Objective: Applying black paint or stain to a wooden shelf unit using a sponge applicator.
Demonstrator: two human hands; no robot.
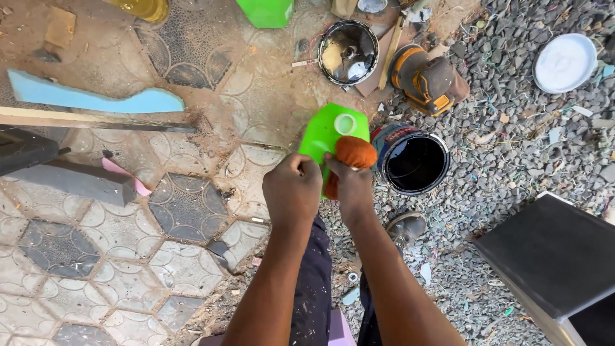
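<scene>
A bright green plastic jerrycan (328, 131) with an uncapped round mouth stands on the ground in front of me. My left hand (293, 190) grips its near edge. My right hand (349, 182) holds an orange-brown cloth (354, 154) bunched up against the can, just below its mouth. Both forearms reach forward from the bottom of the view, above my dark trousers and a shoe.
An open paint tin (413, 163) with dark liquid sits just right of the can. Farther back lie a round chrome reflector (348, 52), an orange-and-black power sander (428, 78) and a white lid (565, 62) on gravel. A black box (556, 256) is at right; blue foam (90, 99) and wood strips at left.
</scene>
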